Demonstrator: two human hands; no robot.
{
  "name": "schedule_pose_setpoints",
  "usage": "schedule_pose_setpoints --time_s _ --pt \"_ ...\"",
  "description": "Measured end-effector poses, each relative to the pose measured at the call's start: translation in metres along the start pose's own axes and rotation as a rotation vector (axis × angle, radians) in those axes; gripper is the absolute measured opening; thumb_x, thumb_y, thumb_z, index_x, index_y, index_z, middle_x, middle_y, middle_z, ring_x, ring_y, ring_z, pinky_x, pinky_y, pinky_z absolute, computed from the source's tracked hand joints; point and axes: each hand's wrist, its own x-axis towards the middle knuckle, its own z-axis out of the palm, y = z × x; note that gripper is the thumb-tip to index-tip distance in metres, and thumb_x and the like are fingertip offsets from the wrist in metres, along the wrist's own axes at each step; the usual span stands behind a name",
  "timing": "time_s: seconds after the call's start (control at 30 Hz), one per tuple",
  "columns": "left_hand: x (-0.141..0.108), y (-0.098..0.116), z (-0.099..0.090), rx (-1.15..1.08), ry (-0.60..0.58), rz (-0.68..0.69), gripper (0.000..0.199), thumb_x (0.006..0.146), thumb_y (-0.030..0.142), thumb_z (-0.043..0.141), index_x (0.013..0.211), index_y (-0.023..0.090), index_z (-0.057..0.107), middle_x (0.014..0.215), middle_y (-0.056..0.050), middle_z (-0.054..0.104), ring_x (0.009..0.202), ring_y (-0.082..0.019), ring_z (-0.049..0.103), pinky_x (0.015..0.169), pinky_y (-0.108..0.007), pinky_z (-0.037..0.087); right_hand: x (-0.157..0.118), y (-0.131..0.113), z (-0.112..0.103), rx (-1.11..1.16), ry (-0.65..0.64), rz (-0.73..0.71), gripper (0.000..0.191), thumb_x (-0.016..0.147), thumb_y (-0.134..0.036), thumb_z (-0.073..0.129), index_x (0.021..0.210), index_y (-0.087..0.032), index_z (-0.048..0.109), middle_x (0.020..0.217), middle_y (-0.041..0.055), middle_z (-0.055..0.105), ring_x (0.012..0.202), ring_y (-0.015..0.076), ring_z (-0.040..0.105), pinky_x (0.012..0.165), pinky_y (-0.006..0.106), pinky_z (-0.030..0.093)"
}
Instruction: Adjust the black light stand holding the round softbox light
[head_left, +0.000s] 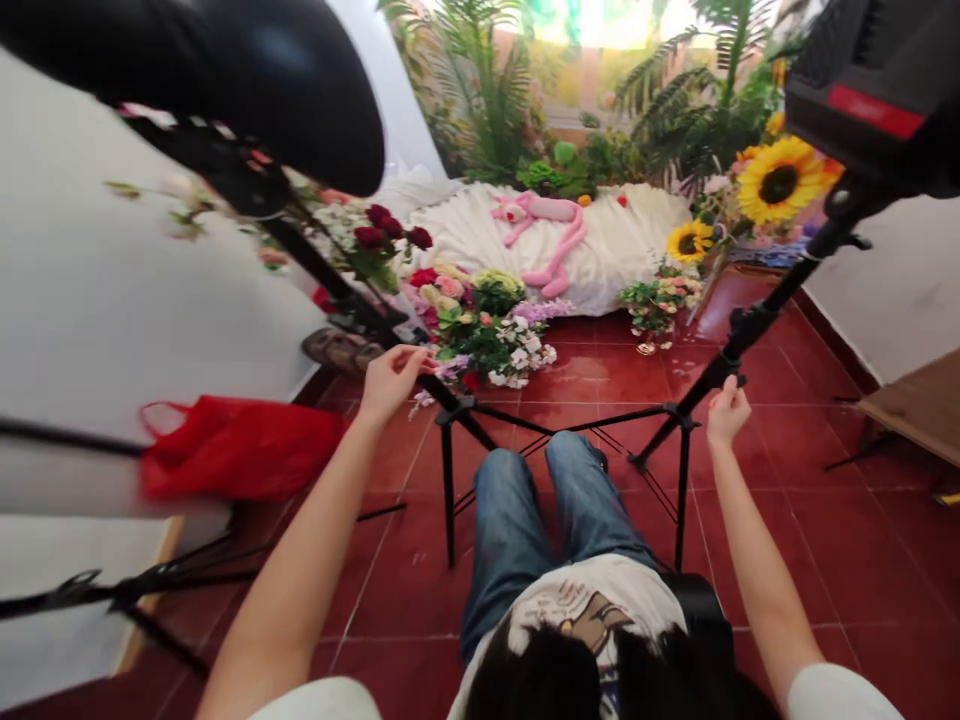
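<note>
Two black light stands rise in front of me, the left light stand [318, 262] leaning to the upper left and the right light stand [776, 290] to the upper right. My left hand [391, 382] is closed in a pinch at the lower pole of the left stand; its fingertips meet the pole, and any knob there is hidden. My right hand [727, 412] is closed around a small dark knob [741, 380] low on the right stand. A large black lamp head [300, 90] tops the left stand, and a black light with a red stripe [862, 100] tops the right.
A pink plush toy [551, 210] lies on a white draped cloth [465, 225] among flowers [487, 335] and palm plants. On the left hang a red bag [247, 445] and another black stand [127, 590]. A brown folding seat [919, 405] stands right, on red floor tiles [802, 520].
</note>
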Motion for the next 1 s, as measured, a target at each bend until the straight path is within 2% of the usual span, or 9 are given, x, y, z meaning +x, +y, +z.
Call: schedule_pose_setpoints --time_s 0.07,0.13,0.23,0.3,0.4,0.57,0.7,0.87,1.0 --pt "-0.001 -0.004 -0.011 -0.075 0.205 0.054 0.039 0.078 0.057 0.06 0.078 0.017 0.063 0.073 -0.001 0.067 0.066 -0.015 0.064 0.075 -0.038 0.057 -0.014 0.006 0.011 -0.021 -0.03 -0.014 0.061 0.087 -0.07 0.04 0.049 -0.023 0.039 0.041 -0.0024 0.039 0.043 0.0119 0.038 0.048 0.028 0.033" --pt "0.002 -0.006 -0.015 -0.115 0.397 0.048 0.038 0.075 0.053 0.068 0.081 0.017 0.059 0.077 -0.002 0.064 0.066 -0.014 0.061 0.069 -0.035 0.055 -0.03 0.008 0.027 -0.013 -0.15 -0.018 0.06 0.087 -0.069 0.042 0.049 -0.023 0.039 0.042 -0.0028 0.039 0.043 0.0115 0.036 0.047 0.028 0.032" --pt "0.016 -0.008 -0.011 -0.236 0.514 0.005 0.053 0.065 0.04 0.081 0.103 0.017 0.051 0.098 -0.005 0.063 0.08 -0.013 0.062 0.07 -0.029 0.053 -0.056 0.002 0.058 0.035 -0.368 -0.016 0.057 0.087 -0.065 0.045 0.05 -0.023 0.038 0.043 -0.0043 0.036 0.043 0.0105 0.033 0.046 0.027 0.029" --pt "0.029 -0.008 -0.002 -0.267 0.504 -0.026 0.05 0.064 0.037 0.083 0.098 0.017 0.052 0.094 -0.005 0.065 0.083 -0.014 0.063 0.073 -0.028 0.052 -0.075 -0.009 0.082 0.053 -0.5 -0.026 0.056 0.088 -0.064 0.046 0.051 -0.022 0.038 0.044 -0.0048 0.035 0.043 0.01 0.033 0.045 0.026 0.027" --pt "0.045 -0.011 0.013 -0.373 0.401 -0.044 0.036 0.07 0.045 0.077 0.08 0.017 0.056 0.076 -0.002 0.065 0.073 -0.015 0.062 0.067 -0.027 0.05 -0.1 -0.034 0.12 0.04 -0.687 -0.104 0.057 0.088 -0.065 0.044 0.052 -0.021 0.038 0.046 -0.0047 0.036 0.045 0.0097 0.034 0.048 0.026 0.028" --pt "0.05 -0.015 0.027 -0.39 0.481 -0.1 0.036 0.076 0.046 0.071 0.059 0.017 0.056 0.055 0.0 0.057 0.058 -0.014 0.057 0.059 -0.026 0.044 -0.129 -0.089 0.188 0.01 -0.98 -0.35 0.06 0.088 -0.066 0.04 0.049 -0.021 0.037 0.045 -0.0039 0.036 0.047 0.0098 0.034 0.053 0.026 0.027" --pt "0.046 -0.015 0.024 -0.401 0.426 -0.096 0.03 0.076 0.037 0.072 0.06 0.017 0.059 0.058 -0.001 0.061 0.057 -0.014 0.057 0.059 -0.025 0.044 -0.155 -0.134 0.249 0.013 -1.128 -0.476 0.061 0.089 -0.067 0.038 0.05 -0.02 0.042 0.047 -0.0023 0.043 0.049 0.0108 0.039 0.055 0.025 0.028" --pt "0.046 -0.016 0.023 -0.38 0.441 -0.106 0.02 0.077 0.033 0.07 0.067 0.016 0.065 0.061 -0.002 0.065 0.062 -0.015 0.062 0.065 -0.025 0.047 -0.199 -0.178 0.317 -0.153 -1.423 -0.573 0.055 0.088 -0.067 0.045 0.059 -0.021 0.054 0.052 -0.0002 0.052 0.054 0.0142 0.046 0.062 0.025 0.036" --pt "0.044 -0.014 0.022 -0.349 0.444 -0.095 0.018 0.078 0.03 0.07 0.072 0.014 0.068 0.07 -0.006 0.07 0.068 -0.018 0.065 0.069 -0.027 0.049 -0.227 -0.205 0.353 -0.297 -1.415 -0.539 0.054 0.095 -0.059 0.04 0.061 -0.021 0.058 0.066 0.0081 0.062 0.073 0.0212 0.061 0.078 0.03 0.043"
